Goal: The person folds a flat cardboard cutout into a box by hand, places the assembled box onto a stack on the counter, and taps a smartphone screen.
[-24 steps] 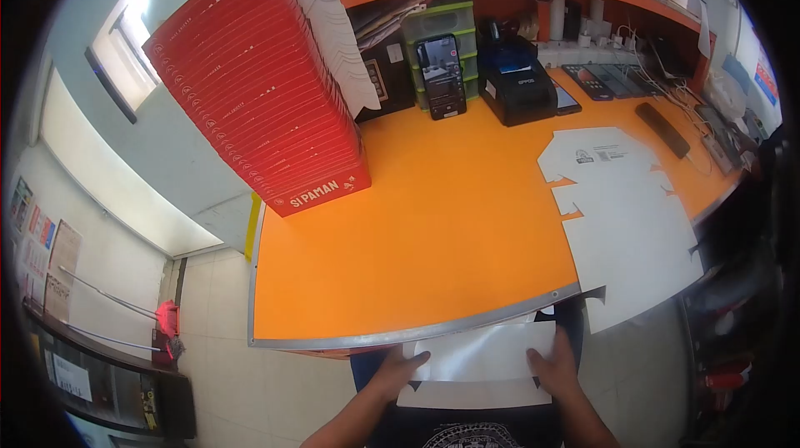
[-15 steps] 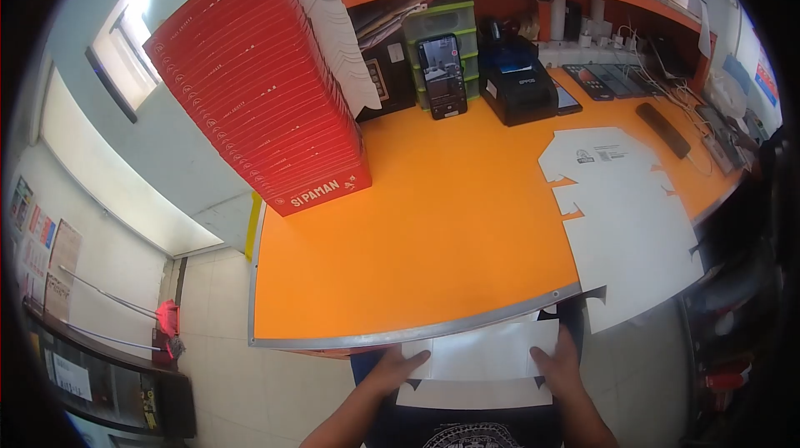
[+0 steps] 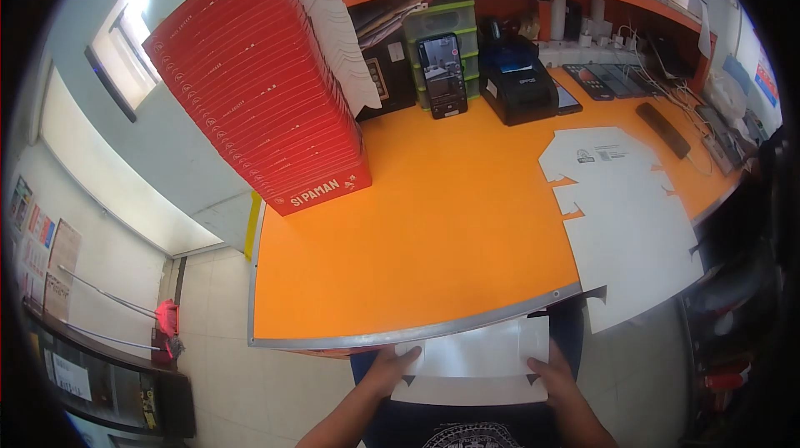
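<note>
Between my hands, just below the front edge of the desk, is a white cardboard box blank (image 3: 473,356) with notches at its sides and a crease across its lower part. My left hand (image 3: 393,370) is closed on its left edge, the thumb resting on top. On the opposite edge my right hand (image 3: 554,371) grips it the same way, fingers hidden underneath. Another flat white box blank (image 3: 629,219), with notched edges and small black print, lies on the right side of the desk and overhangs its front edge.
A tall stack of red boxes (image 3: 275,90) stands on the orange desk (image 3: 417,256) at the left. At the back are an upright phone (image 3: 442,77), a green drawer unit (image 3: 440,13) and a black printer (image 3: 521,85). Cables and devices (image 3: 704,110) clutter the right rear.
Both hands and the cardboard blank they hold have shifted slightly left. The right fingers and thumb sit a little lower along the edge. The desk items have stayed put.
</note>
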Motion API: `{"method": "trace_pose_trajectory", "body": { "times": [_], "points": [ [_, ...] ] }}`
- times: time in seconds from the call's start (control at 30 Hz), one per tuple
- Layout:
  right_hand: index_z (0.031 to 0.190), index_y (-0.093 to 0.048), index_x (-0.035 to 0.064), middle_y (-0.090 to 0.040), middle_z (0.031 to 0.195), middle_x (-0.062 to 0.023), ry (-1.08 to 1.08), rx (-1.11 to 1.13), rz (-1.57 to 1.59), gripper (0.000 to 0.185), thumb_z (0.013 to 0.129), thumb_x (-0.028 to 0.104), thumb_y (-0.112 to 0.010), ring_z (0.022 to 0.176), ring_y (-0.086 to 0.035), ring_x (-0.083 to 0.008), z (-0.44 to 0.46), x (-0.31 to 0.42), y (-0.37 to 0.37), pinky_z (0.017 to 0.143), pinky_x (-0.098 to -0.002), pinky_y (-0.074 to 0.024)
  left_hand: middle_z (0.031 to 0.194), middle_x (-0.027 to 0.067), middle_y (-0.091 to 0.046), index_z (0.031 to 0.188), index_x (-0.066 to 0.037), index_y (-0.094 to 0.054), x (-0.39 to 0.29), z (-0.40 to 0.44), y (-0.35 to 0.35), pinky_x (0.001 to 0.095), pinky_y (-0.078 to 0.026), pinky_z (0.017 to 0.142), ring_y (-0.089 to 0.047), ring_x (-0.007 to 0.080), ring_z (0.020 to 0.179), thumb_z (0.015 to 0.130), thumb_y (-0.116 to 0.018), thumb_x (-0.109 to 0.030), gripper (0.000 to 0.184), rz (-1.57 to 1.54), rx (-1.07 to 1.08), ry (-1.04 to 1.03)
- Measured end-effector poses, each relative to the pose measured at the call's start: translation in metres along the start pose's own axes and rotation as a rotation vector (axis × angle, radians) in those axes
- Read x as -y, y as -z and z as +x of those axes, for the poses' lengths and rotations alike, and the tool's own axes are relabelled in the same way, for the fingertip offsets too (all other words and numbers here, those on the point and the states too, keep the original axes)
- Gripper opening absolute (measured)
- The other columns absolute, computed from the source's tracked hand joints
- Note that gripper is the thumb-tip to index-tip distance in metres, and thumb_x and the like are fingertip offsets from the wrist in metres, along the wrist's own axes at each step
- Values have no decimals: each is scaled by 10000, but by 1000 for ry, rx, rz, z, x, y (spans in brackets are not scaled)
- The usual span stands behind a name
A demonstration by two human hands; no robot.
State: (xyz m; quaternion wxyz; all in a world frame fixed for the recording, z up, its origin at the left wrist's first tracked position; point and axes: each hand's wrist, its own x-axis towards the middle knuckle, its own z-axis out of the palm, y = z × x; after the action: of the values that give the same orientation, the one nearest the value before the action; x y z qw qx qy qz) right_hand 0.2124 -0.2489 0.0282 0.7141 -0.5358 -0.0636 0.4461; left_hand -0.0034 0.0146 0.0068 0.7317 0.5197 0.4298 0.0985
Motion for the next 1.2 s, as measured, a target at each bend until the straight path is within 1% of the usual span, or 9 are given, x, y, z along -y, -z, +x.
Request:
{"method": "trace_pose_trajectory", "body": {
  "times": [0.07, 0.17, 0.27, 0.37, 0.57, 0.67, 0.77, 0.97, 1.2],
  "points": [
    [1462, -384, 8, -568, 1320, -126, -55, -35, -48, 670, 867, -13, -693, 1212, -551, -205, -2, 5, -4, 1026, -386, -462, 1402, 143, -540, 1483, 20, -375, 9, 6, 6, 352, -413, 1091, -537, 226, 1260, 938, -695, -85, 641, 69, 37, -33],
    [1471, -346, -8, -552, 1331, -139, -51, 24, -330, 719, 848, -11, -706, 1240, -539, -234, -5, 17, -7, 1053, -394, -447, 1410, 129, -535, 1479, 16, -377, -7, -3, -4, 353, -412, 1088, -540, 223, 1258, 945, -693, -91, 629, 71, 6, 6],
    [1468, -321, -21, -533, 1340, -163, 225, 141, -624, 746, 834, 2, -714, 1262, -527, -259, 2, 19, 5, 1072, -397, -433, 1388, 123, -555, 1469, 0, -393, 14, 7, 4, 362, -441, 1069, -546, 223, 1260, 958, -680, -94, 594, -55, 6, 17],
    [1462, -323, -26, -520, 1347, -181, 180, 132, -686, 736, 836, 16, -708, 1281, -511, -263, 2, 26, 5, 1081, -396, -425, 1379, 124, -562, 1468, -20, -399, -8, -9, -10, 382, -483, 1040, -563, 228, 1246, 966, -672, -96, 576, -165, 15, 90],
    [1458, -331, -25, -530, 1330, -176, 183, 95, -626, 732, 829, 0, -705, 1260, -526, -260, 4, 14, 14, 1064, -394, -442, 1279, 104, -625, 1456, -42, -420, -5, -9, 0, 388, -531, 986, -607, 204, 1191, 955, -686, -94, 570, -243, 99, 205],
    [1459, -330, -19, -536, 1320, -164, 168, 37, -582, 731, 821, -36, -689, 1241, -540, -251, 1, 24, 5, 1048, -391, -455, 1216, 87, -652, 1448, -45, -430, -6, -14, 9, 378, -528, 978, -612, 185, 1180, 945, -688, -81, 566, -299, 272, 183],
    [1457, -332, -13, -539, 1313, -153, 230, 10, -547, 732, 814, -67, -676, 1238, -541, -236, 4, 19, 6, 1043, -392, -459, 1267, 100, -623, 1451, -42, -424, 14, -11, 10, 384, -498, 1013, -591, 202, 1201, 913, -694, -32, 602, -283, 314, 171],
    [1462, -331, -1, -542, 1311, -148, 189, -4, -515, 726, 818, -78, -659, 1242, -537, -236, 0, 20, 4, 1044, -388, -456, 1365, 113, -547, 1462, -34, -408, 5, -22, -9, 389, -434, 1072, -530, 226, 1260, 848, -688, 51, 680, -119, 230, 122],
    [1454, -332, -8, -540, 1315, -153, 200, -71, -515, 696, 842, -66, -658, 1240, -533, -237, 6, 9, 2, 1051, -388, -446, 1307, 105, -580, 1427, -18, -430, 18, -18, -9, 366, -449, 1050, -555, 209, 1223, 843, -678, 50, 638, 83, 165, -46]
  ]
}}
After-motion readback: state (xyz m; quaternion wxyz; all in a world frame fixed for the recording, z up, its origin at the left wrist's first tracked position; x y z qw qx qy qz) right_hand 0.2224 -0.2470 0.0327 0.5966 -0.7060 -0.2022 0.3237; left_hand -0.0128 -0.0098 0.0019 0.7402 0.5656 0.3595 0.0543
